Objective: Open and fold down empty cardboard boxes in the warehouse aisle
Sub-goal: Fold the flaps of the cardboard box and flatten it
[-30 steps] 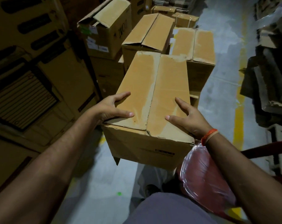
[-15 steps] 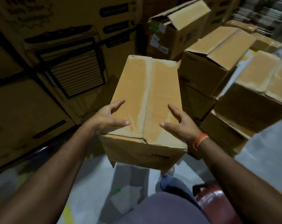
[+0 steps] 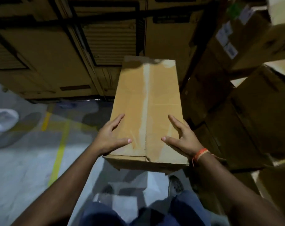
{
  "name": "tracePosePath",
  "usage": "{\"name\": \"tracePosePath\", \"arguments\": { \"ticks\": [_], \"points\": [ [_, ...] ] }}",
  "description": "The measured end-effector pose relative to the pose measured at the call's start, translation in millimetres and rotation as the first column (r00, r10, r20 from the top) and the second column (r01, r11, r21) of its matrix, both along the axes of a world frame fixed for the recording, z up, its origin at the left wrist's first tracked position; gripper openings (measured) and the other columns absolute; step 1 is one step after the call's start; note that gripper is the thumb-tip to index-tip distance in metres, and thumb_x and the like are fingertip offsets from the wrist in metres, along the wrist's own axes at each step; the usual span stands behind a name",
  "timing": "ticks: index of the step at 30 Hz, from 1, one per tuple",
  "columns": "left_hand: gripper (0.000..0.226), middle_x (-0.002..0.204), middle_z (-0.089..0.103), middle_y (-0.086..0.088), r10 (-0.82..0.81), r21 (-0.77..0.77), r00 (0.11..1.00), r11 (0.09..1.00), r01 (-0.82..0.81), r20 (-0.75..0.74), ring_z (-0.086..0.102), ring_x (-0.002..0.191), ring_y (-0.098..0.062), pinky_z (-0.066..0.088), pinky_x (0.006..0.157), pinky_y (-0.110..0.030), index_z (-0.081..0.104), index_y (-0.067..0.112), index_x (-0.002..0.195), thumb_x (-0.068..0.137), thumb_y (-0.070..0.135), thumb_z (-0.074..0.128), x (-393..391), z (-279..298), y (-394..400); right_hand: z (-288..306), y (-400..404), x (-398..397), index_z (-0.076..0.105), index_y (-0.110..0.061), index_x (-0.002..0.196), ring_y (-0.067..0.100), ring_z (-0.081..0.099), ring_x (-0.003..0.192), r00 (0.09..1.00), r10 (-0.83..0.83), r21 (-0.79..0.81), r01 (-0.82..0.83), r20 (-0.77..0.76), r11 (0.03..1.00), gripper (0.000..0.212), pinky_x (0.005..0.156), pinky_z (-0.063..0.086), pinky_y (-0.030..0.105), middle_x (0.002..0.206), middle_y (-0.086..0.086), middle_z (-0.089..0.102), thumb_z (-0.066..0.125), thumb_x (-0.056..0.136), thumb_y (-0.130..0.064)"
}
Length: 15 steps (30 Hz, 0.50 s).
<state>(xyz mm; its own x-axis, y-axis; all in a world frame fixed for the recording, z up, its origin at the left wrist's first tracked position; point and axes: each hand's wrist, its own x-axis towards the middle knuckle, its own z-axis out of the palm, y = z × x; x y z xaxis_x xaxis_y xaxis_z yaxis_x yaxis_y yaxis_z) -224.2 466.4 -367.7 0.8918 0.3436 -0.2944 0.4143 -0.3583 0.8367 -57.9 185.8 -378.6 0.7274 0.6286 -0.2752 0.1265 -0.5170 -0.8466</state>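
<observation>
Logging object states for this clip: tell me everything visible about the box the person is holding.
The box is long, plain brown cardboard, its two top flaps closed and meeting at a pale, scuffed centre seam. It is held above the floor, long side pointing away from the person. The left hand and right hand clasp its near end, thumbs on top. The far edge looks blurred.

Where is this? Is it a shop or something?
Most likely a warehouse or storeroom, not a shop. Big printed cartons are stacked in a wall, more boxes pile up at the right, and the bare grey floor has yellow painted lines. Both hands hold a closed cardboard box.
</observation>
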Motion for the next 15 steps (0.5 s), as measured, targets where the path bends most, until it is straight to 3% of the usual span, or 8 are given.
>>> {"name": "tracePosePath", "arguments": {
  "ticks": [2, 7, 10, 15],
  "points": [
    [0.106, 0.158, 0.035, 0.013, 0.023, -0.013, 1.000, 1.000, -0.023, -0.006, 0.040, 0.142, -0.008, 0.038, 0.118, -0.043, 0.031, 0.057, 0.151, 0.063, 0.055, 0.090, -4.6, -40.2, -12.4, -40.9, -4.7, 11.1, 0.030, -0.042, 0.155, 0.003, 0.025, 0.143, 0.999, 0.036, -0.007, -0.036, 0.012, 0.999, 0.099, 0.113, 0.016, 0.014, 0.163, -0.009, 0.022, 0.086, 0.074, -0.044],
    [0.102, 0.156, 0.035, 0.021, 0.073, 0.013, 0.997, 0.997, -0.073, -0.002, 0.037, 0.142, 0.001, 0.034, 0.119, -0.032, 0.033, 0.056, 0.151, 0.068, 0.046, 0.092, -19.1, -142.3, -32.7, -151.8, -16.4, 9.4, 0.030, -0.048, 0.153, 0.015, 0.029, 0.149, 0.997, 0.077, -0.014, -0.077, 0.008, 0.997, 0.103, 0.123, 0.026, 0.041, 0.163, -0.007, 0.022, 0.085, 0.067, -0.056],
    [0.103, 0.158, 0.033, 0.022, 0.064, 0.021, 0.998, 0.998, -0.064, 0.003, 0.033, 0.142, 0.007, 0.030, 0.117, -0.024, 0.030, 0.052, 0.153, 0.070, 0.046, 0.091, -27.6, -197.2, -38.9, -204.1, -23.4, 0.8, 0.030, -0.049, 0.153, 0.015, 0.028, 0.150, 0.997, 0.081, 0.000, -0.081, 0.001, 0.997, 0.103, 0.123, 0.027, 0.043, 0.162, -0.006, 0.022, 0.085, 0.066, -0.058],
    [0.105, 0.161, 0.031, 0.021, 0.074, 0.022, 0.997, 0.997, -0.075, 0.022, 0.031, 0.144, 0.004, 0.029, 0.117, -0.025, 0.028, 0.051, 0.155, 0.070, 0.052, 0.089, -54.6, -264.3, -50.4, -264.2, -29.7, -15.1, 0.032, -0.044, 0.154, 0.013, 0.036, 0.144, 0.991, 0.128, -0.006, -0.128, 0.034, 0.992, 0.103, 0.123, 0.028, 0.040, 0.160, -0.004, 0.024, 0.085, 0.066, -0.058]
  ]
}}
